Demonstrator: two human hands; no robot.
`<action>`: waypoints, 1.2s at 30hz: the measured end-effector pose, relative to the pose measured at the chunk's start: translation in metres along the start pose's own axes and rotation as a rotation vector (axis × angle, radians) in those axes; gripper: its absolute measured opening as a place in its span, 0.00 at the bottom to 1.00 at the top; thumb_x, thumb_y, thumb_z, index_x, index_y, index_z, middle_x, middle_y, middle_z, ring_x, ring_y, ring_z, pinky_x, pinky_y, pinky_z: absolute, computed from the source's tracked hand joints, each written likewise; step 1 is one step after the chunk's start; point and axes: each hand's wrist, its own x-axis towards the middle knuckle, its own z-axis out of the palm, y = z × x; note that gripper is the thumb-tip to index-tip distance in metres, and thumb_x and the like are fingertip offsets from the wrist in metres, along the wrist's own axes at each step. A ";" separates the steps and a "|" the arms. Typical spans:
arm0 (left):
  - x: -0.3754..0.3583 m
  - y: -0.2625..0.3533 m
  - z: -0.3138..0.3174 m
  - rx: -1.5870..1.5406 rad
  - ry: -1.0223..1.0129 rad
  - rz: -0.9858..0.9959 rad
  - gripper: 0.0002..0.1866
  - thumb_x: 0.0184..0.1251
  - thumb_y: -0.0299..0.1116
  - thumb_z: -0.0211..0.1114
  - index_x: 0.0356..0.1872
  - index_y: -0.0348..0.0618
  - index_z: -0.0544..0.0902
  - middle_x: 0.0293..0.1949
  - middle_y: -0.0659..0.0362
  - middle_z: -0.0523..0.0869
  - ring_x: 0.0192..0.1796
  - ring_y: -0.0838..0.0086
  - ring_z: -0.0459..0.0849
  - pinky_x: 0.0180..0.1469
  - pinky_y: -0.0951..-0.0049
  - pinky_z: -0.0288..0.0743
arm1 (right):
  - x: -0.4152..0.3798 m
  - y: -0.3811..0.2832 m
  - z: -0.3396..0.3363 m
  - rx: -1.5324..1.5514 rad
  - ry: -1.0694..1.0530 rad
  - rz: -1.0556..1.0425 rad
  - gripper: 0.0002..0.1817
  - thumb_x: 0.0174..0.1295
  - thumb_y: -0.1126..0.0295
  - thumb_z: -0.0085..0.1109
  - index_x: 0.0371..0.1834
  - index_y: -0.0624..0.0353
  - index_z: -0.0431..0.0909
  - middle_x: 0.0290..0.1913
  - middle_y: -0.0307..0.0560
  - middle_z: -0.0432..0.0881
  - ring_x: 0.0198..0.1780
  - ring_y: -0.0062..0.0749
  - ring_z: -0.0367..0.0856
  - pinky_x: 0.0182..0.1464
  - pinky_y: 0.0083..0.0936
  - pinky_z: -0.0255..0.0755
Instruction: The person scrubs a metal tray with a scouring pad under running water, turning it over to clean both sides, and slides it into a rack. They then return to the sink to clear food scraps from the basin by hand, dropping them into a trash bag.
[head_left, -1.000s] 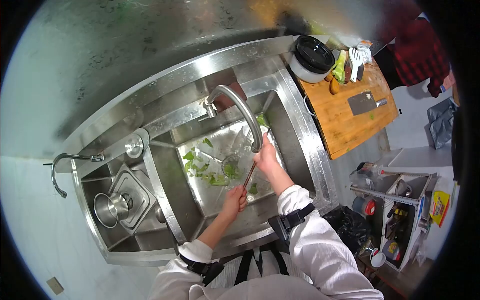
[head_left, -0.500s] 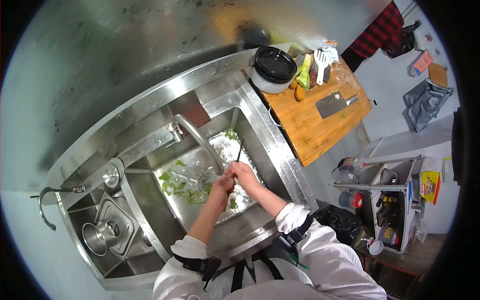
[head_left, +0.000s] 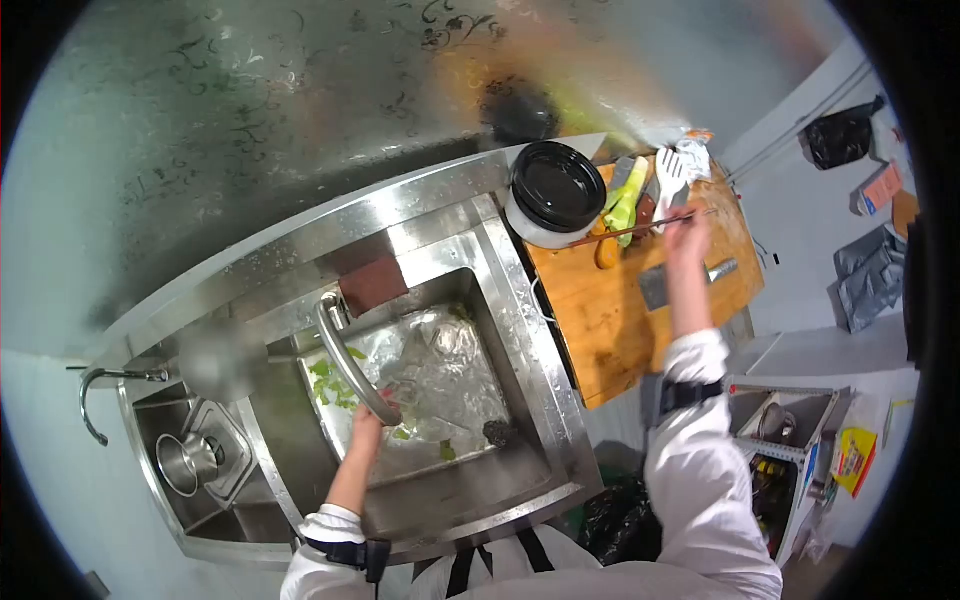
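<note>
My left hand [head_left: 369, 424] is in the sink basin [head_left: 530, 455], at the outlet of the curved faucet [head_left: 350, 368]. The spout covers its fingers, so their grip is hidden. My right hand [head_left: 686, 236] is raised over the wooden cutting board [head_left: 600, 345], closed around a thin brown chopstick-like stick [head_left: 618, 232] that points left toward the lidded pot [head_left: 558, 190]. Below this hand a cleaver [head_left: 655, 288] lies on the board. Torn green leaves [head_left: 330, 383] and a dark round clump [head_left: 498, 433] lie in the wet basin.
On the board's far side are a green peeler-like tool [head_left: 628, 205], a white slotted spatula [head_left: 670, 172] and an orange-brown piece [head_left: 607, 250]. A second basin at left holds a metal pot [head_left: 180, 465]. A shelf rack [head_left: 770, 440] and black bag [head_left: 620, 515] stand at right.
My hands were together under the faucet. The right hand has moved right, over the board, with the stick; the left stays at the spout. The view has shifted.
</note>
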 end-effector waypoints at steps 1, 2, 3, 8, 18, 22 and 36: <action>0.003 -0.007 -0.014 0.003 0.053 -0.011 0.14 0.64 0.37 0.56 0.44 0.39 0.76 0.32 0.64 0.78 0.35 0.79 0.76 0.37 0.79 0.68 | 0.055 -0.003 -0.017 -0.002 0.016 -0.033 0.11 0.68 0.68 0.37 0.30 0.60 0.67 0.24 0.44 0.70 0.27 0.33 0.70 0.49 0.38 0.73; 0.004 -0.015 -0.023 0.004 0.115 -0.024 0.11 0.63 0.33 0.56 0.43 0.39 0.76 0.32 0.65 0.78 0.36 0.79 0.76 0.37 0.79 0.69 | 0.123 -0.006 -0.049 -0.030 0.001 -0.032 0.11 0.68 0.68 0.37 0.33 0.62 0.67 0.25 0.46 0.70 0.30 0.35 0.71 0.50 0.38 0.73; 0.009 -0.022 -0.027 -0.007 0.157 -0.027 0.11 0.63 0.33 0.56 0.43 0.39 0.76 0.32 0.65 0.78 0.36 0.79 0.76 0.37 0.79 0.69 | 0.173 0.001 -0.066 -0.051 -0.022 -0.020 0.11 0.68 0.69 0.37 0.37 0.64 0.67 0.25 0.48 0.71 0.32 0.36 0.73 0.50 0.39 0.73; 0.016 0.021 -0.053 0.564 0.434 0.239 0.11 0.60 0.28 0.58 0.43 0.35 0.74 0.34 0.54 0.79 0.37 0.70 0.78 0.44 0.72 0.71 | 0.210 0.024 -0.017 -0.230 0.025 0.161 0.16 0.69 0.64 0.37 0.47 0.68 0.64 0.33 0.50 0.73 0.39 0.38 0.74 0.50 0.36 0.72; 0.066 0.101 -0.047 0.476 0.344 0.076 0.06 0.61 0.22 0.49 0.37 0.33 0.74 0.24 0.53 0.79 0.30 0.60 0.80 0.37 0.66 0.74 | 0.064 0.002 -0.047 -1.122 -0.298 -0.259 0.18 0.63 0.68 0.49 0.55 0.63 0.69 0.52 0.47 0.73 0.53 0.30 0.70 0.55 0.25 0.63; 0.083 0.099 -0.040 0.445 0.281 0.357 0.06 0.62 0.27 0.49 0.33 0.34 0.72 0.22 0.46 0.79 0.26 0.54 0.79 0.32 0.61 0.74 | -0.085 -0.039 -0.031 -1.248 -0.523 -0.257 0.10 0.61 0.74 0.48 0.46 0.62 0.71 0.46 0.44 0.74 0.51 0.29 0.70 0.53 0.23 0.63; 0.087 0.097 -0.001 0.800 0.350 0.608 0.17 0.54 0.22 0.58 0.43 0.37 0.62 0.28 0.44 0.78 0.33 0.49 0.78 0.36 0.55 0.71 | -0.315 -0.018 -0.030 -1.504 -1.231 0.056 0.08 0.51 0.74 0.56 0.35 0.60 0.77 0.37 0.50 0.75 0.42 0.46 0.75 0.44 0.35 0.70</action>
